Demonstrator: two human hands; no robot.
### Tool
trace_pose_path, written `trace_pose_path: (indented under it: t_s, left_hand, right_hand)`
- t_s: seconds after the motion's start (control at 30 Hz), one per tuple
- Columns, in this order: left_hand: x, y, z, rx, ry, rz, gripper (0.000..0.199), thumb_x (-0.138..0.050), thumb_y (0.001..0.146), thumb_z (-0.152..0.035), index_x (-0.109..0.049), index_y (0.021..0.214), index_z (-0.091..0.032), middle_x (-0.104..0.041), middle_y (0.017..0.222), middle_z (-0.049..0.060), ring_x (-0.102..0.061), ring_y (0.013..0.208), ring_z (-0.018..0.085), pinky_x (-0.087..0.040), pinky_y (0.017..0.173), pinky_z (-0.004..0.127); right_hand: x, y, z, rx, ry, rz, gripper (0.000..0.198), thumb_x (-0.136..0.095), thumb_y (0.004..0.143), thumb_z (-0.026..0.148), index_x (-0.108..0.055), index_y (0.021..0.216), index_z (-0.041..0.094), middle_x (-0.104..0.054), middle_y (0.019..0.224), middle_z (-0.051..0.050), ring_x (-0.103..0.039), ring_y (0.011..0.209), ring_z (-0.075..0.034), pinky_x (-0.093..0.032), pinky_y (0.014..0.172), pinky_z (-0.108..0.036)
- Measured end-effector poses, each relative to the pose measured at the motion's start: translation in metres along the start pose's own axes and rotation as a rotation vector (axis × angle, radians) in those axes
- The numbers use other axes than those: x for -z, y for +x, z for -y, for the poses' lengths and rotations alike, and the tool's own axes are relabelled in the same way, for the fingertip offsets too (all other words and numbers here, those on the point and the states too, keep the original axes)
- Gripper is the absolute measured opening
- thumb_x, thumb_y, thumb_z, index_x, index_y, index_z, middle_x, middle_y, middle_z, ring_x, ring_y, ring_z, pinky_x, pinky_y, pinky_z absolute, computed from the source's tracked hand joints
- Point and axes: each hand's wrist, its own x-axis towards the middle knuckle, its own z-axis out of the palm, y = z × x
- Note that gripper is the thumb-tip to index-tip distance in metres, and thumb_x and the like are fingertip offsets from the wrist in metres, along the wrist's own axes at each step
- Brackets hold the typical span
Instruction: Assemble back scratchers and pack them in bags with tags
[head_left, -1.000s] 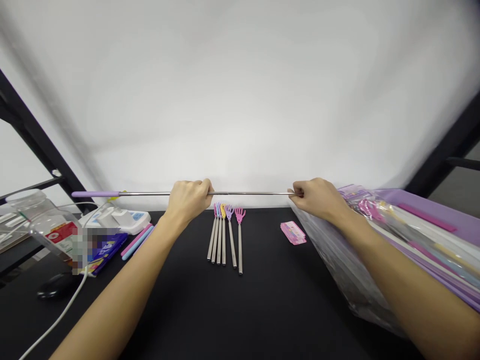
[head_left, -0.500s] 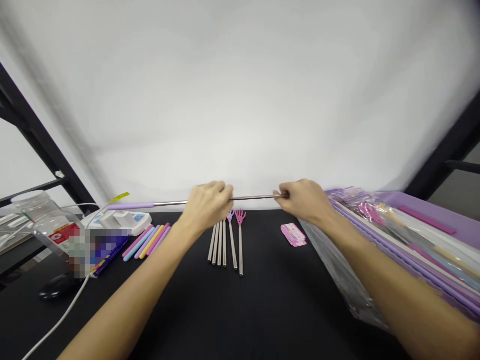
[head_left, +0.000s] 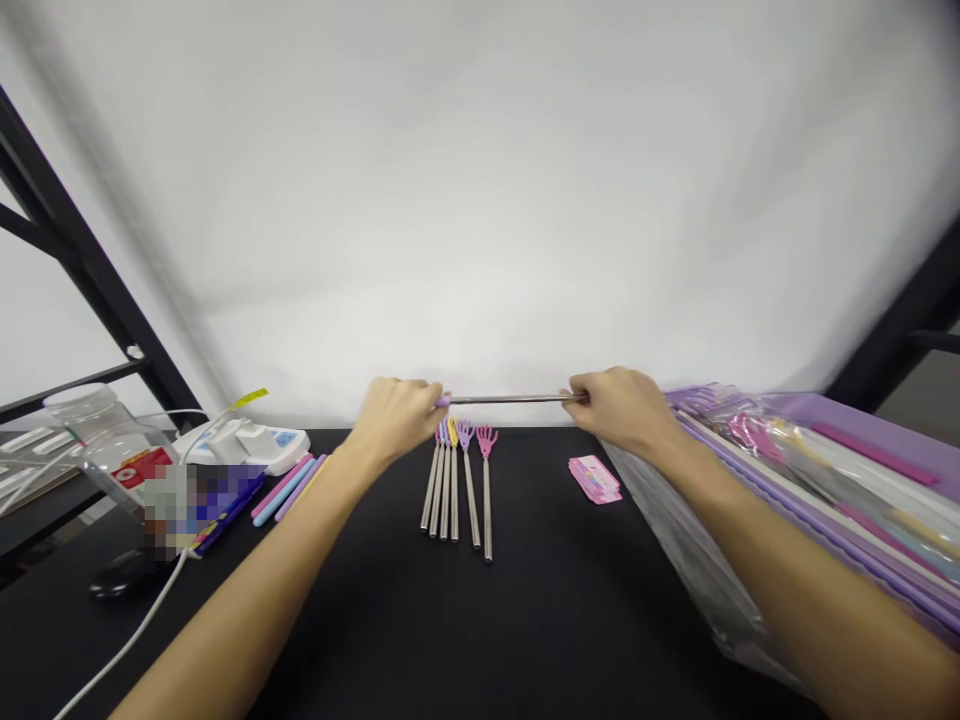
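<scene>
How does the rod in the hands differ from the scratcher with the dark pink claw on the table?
The rod is held between the left hand and right hand; the scratcher lies on the table.
The rod runs sideways; the scratcher points away from the person.
The rod shows purple beside the left hand; the scratcher has a pink claw.
Both have metal shafts.

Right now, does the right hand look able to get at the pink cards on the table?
Probably yes, if it lets go: the right hand is gripping the metal rod, but the pink cards lie uncovered nearby, left of the plastic bag.
</scene>
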Motion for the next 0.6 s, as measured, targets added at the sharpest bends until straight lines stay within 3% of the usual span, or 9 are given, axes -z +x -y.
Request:
trace_pose_path:
  t_s: [0.13, 0.27, 0.43, 0.53, 0.6]
  left_hand:
    - [-0.006, 0.000, -0.011, -0.090, -0.095, 0.073, 0.022, -0.047, 0.091, -0.027, -0.066, 0.083, -0.018, -0.071, 0.079, 0.007, -0.067, 0.071, 0.023, -0.038, 0.059, 0.030]
    - [-0.011, 0.003, -0.032, -0.216, -0.255, 0.026, 0.019, -0.048, 0.092, -0.027, -0.064, 0.096, -0.017, -0.069, 0.083, 0.005, -0.064, 0.069, 0.020, -0.039, 0.059, 0.029]
    - [-0.014, -0.002, 0.007, -0.269, -0.458, 0.040, 0.031, -0.043, 0.099, -0.035, -0.067, 0.091, -0.017, -0.067, 0.077, 0.005, -0.061, 0.070, 0.016, -0.040, 0.065, 0.026]
    - [-0.013, -0.006, 0.025, -0.250, -0.482, 0.050, 0.034, -0.041, 0.100, -0.037, -0.068, 0.092, -0.018, -0.066, 0.073, 0.004, -0.060, 0.066, 0.015, -0.038, 0.063, 0.025]
    - [-0.011, -0.006, 0.025, -0.256, -0.460, 0.042, 0.034, -0.040, 0.100, -0.038, -0.068, 0.094, -0.020, -0.066, 0.073, 0.003, -0.060, 0.066, 0.015, -0.038, 0.063, 0.025]
  right_hand:
    - [-0.004, -0.004, 0.018, 0.103, -0.012, 0.032, 0.025, -0.047, 0.082, 0.026, -0.069, 0.072, 0.020, -0.072, 0.073, -0.010, -0.064, 0.067, -0.023, -0.023, 0.056, -0.031]
    - [-0.005, -0.003, 0.040, 0.198, 0.048, 0.021, 0.023, -0.047, 0.083, 0.028, -0.068, 0.078, 0.020, -0.072, 0.076, -0.008, -0.064, 0.067, -0.020, -0.024, 0.056, -0.031]
    - [0.005, 0.001, -0.008, 0.206, -0.090, 0.057, 0.021, -0.054, 0.083, 0.032, -0.069, 0.080, 0.018, -0.072, 0.083, -0.011, -0.064, 0.087, -0.026, -0.031, 0.067, -0.031]
    - [0.006, 0.001, -0.034, 0.089, 0.061, 0.148, 0.044, -0.043, 0.091, 0.051, -0.070, 0.078, 0.019, -0.070, 0.074, -0.009, -0.063, 0.073, -0.023, -0.032, 0.063, -0.030]
    - [0.003, 0.001, -0.037, 0.069, 0.191, 0.202, 0.049, -0.041, 0.092, 0.055, -0.071, 0.079, 0.019, -0.068, 0.067, -0.007, -0.061, 0.063, -0.021, -0.032, 0.059, -0.029]
